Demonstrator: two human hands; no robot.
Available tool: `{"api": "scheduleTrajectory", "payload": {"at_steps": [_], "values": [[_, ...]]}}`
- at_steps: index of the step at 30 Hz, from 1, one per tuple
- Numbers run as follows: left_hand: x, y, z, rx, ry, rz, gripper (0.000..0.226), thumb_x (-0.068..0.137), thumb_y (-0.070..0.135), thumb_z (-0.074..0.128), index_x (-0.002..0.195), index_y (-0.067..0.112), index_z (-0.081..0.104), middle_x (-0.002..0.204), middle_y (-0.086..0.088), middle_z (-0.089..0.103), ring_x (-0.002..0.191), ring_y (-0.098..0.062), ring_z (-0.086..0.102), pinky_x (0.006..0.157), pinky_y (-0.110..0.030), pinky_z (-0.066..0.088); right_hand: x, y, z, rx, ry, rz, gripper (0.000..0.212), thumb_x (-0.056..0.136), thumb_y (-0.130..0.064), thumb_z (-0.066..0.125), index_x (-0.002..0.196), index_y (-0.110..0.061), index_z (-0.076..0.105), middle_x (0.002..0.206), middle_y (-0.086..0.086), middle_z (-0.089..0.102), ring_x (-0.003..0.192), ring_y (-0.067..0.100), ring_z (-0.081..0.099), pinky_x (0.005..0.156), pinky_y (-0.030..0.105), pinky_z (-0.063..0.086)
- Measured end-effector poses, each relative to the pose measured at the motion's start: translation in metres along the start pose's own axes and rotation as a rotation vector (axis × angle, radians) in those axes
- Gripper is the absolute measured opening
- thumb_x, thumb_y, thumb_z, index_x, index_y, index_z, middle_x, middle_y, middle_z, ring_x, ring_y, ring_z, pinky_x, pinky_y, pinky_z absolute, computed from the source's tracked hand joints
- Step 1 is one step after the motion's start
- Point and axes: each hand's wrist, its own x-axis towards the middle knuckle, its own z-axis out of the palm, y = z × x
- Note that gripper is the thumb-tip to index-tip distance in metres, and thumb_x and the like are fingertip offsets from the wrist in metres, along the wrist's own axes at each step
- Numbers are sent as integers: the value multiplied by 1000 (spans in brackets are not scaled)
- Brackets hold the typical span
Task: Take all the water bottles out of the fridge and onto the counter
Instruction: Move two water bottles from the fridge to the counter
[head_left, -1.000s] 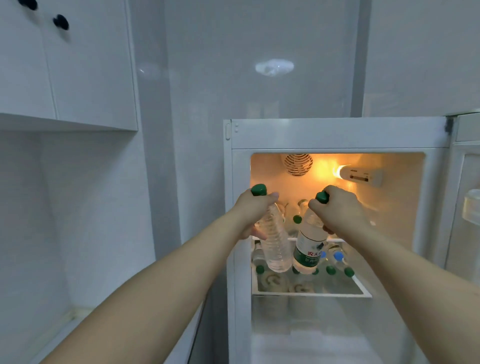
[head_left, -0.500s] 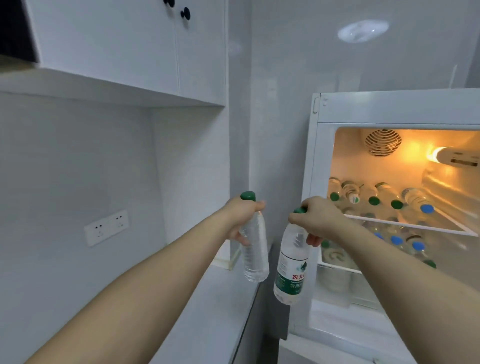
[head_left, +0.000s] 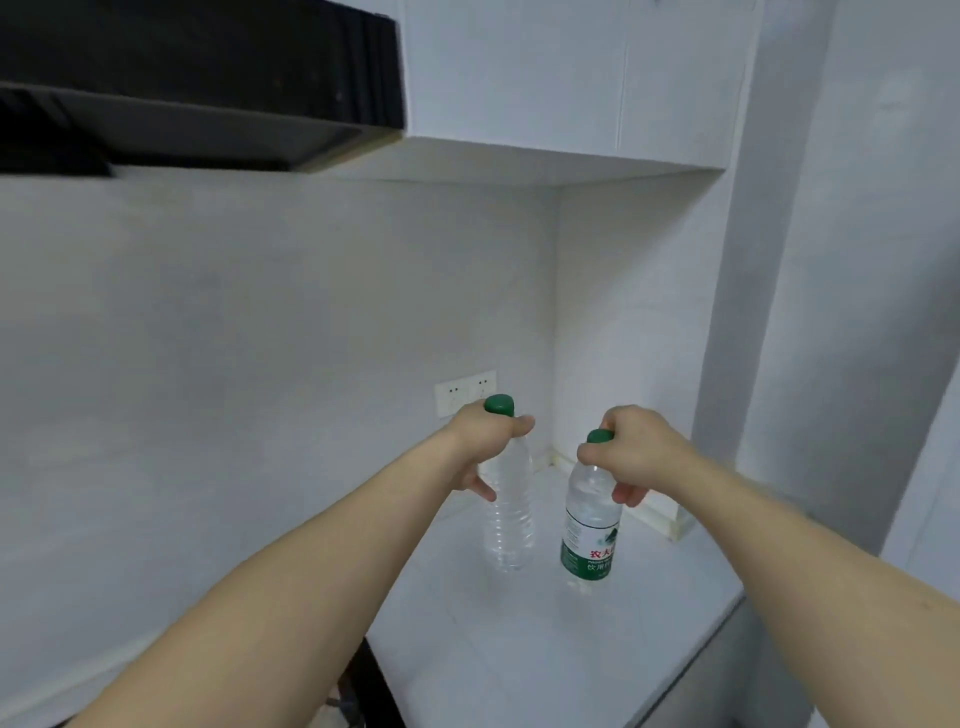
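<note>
My left hand (head_left: 480, 447) grips the neck of a clear, label-free water bottle (head_left: 509, 519) with a green cap. A second green-capped bottle (head_left: 589, 535), this one with a green and white label, is held by its neck in my right hand (head_left: 631, 457). Both bottles hang upright over the white counter (head_left: 519, 649), near its back right corner. Whether their bases touch the surface I cannot tell. The fridge is out of view.
White wall cabinets (head_left: 571, 78) hang above the counter. A black range hood (head_left: 197, 83) juts out at the upper left. A double wall socket (head_left: 465, 392) sits behind my left hand. A white side wall (head_left: 779, 312) closes off the counter's right end.
I have turned left, away from the lit fridge, which has left the view. Both hands carried their bottles from the fridge shelf to above the counter.
</note>
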Motion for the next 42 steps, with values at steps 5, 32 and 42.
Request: {"api": "scheduleTrajectory", "payload": {"at_steps": [5,32,42], "values": [[-28,-35,-65,-56,163,-76,64,90,34,68,144,20,37,150,-2,34,139,-34,29,85,-62,52,7,-47,52,38,-150,-138,20,79,-19,63,85,-3,52,72,14,57,52,30,69,51,39,59],[-401,-234,-456,-184,857,-161,64,82,37,76,136,20,46,138,-1,48,132,-26,41,66,-62,56,-257,-420,329,76,-531,-674,19,80,-21,61,80,-5,52,60,15,61,47,26,67,54,38,59],[-502,-306,-540,-261,1014,-235,67,84,36,74,140,20,42,140,-1,45,133,-28,39,68,-61,56,-345,-506,422,76,-673,-807,19,80,-20,61,82,-3,53,64,15,60,46,26,66,51,37,57]]}}
